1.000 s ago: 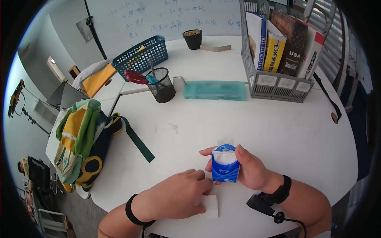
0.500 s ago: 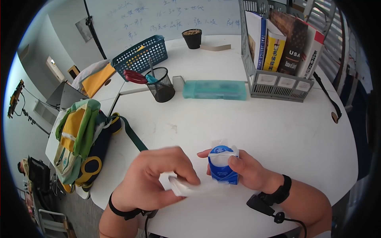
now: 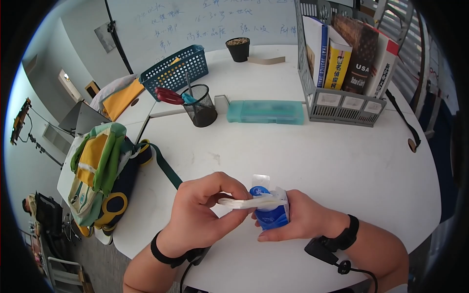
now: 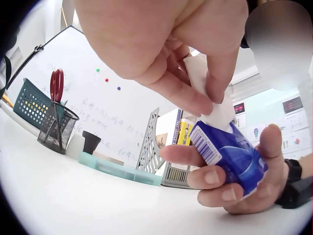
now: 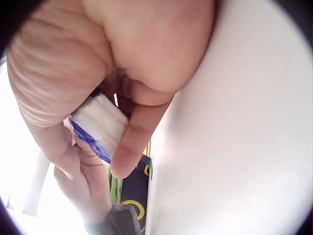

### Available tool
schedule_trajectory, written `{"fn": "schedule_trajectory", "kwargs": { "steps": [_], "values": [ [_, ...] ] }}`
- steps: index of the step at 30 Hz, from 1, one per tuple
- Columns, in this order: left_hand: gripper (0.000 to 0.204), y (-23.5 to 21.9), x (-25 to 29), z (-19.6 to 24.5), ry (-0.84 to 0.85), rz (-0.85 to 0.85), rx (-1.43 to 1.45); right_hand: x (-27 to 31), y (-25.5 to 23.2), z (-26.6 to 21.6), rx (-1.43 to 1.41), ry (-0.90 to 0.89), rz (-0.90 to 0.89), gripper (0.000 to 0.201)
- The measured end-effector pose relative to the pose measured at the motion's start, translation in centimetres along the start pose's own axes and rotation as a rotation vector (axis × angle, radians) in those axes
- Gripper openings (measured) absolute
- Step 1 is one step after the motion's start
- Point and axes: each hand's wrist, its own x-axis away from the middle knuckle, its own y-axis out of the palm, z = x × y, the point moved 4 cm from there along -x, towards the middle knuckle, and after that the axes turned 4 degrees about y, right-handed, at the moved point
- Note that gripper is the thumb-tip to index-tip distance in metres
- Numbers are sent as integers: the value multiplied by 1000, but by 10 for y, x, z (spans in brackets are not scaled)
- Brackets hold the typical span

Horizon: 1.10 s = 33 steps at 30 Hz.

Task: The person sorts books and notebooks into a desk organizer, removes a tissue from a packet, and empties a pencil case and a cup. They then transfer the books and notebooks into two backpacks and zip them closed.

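My right hand (image 3: 307, 215) grips a blue tissue packet (image 3: 271, 218) with a clear flap raised at its far end. Between the thumb and fingers of my left hand (image 3: 205, 207) is a folded white tissue (image 3: 239, 203), its far end at the packet's opening. In the left wrist view the tissue (image 4: 218, 115) meets the top of the packet (image 4: 237, 154), and the right hand's fingers wrap round the packet's underside. The right wrist view shows white tissue (image 5: 103, 121) and a blue edge between the right thumb and fingers.
A green and yellow backpack (image 3: 97, 171) lies at the left, its strap reaching toward my left hand. Farther back stand a mesh pen cup (image 3: 201, 110), a teal case (image 3: 265, 112), a blue basket (image 3: 178, 68), a plant pot (image 3: 238, 50) and a grey book rack (image 3: 342, 110).
My left hand lifted the white tissue from the table and brought it to the packet's opening. The packet has tilted, and my right thumb has moved from its front to its near edge.
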Motion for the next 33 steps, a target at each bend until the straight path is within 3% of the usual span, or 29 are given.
{"fn": "schedule_trajectory", "kwargs": {
  "steps": [7, 9, 13, 24, 29, 33],
  "values": [
    [26, -7, -2, -1, -89, 15, -106, -2, 0, 0, 22, 22, 20, 61],
    [25, -1, -5, 5, -3, -96, -265, 0, 0, -2, 40, 38, 44, 59],
    [19, 2, -5, 4, 2, -79, -346, 1, 1, -2, 44, -13, 40, 66],
    [20, 5, -6, 1, -108, -127, -227, 1, 6, -7, 95, -75, 46, 62],
    [20, 2, -5, -4, -149, -132, -224, 1, 5, -4, 93, -7, 15, 65],
    [20, 4, -3, 4, -168, -322, -161, 2, 5, -7, 95, -26, -4, 66]
  ]
}}
